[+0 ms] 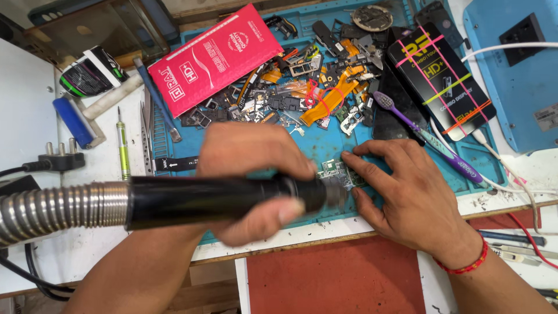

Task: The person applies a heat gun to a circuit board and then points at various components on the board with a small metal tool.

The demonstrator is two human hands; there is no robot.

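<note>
Two flat packages on the blue work mat

A red rectangular package (214,57) lies tilted at the top left; a black package (444,78) with pink, yellow and orange bands lies at the top right.

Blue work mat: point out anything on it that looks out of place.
A purple toothbrush lies slanted on the blue work mat beside loose phone parts, an odd item among electronics. Scattered black and orange parts lie heaped in disorder above the small green circuit board.
</note>
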